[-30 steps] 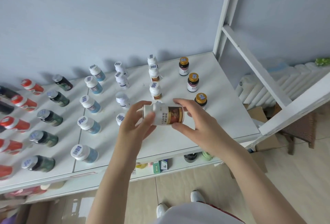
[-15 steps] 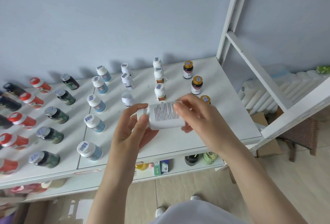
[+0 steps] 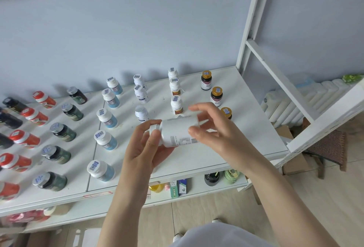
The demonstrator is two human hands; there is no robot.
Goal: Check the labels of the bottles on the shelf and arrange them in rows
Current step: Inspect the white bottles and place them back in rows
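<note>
I hold a white bottle on its side above the white shelf, its printed text facing up. My left hand grips its cap end and cradles it from below. My right hand touches its base end with thumb and fingertips, the fingers spread. On the shelf the bottles stand in rows running front to back: gold-capped brown bottles, white bottles, white bottles with blue print, blue-labelled bottles, dark green bottles and red bottles.
A white frame post and diagonal brace rise at the shelf's right end. A lower shelf carries small boxes and jars. A radiator stands behind on the right. Cardboard boxes lie on the floor.
I have turned the bottle in both hands: its brown picture label rolled out of sight and printed text now faces up. My right fingers have loosened and spread.
</note>
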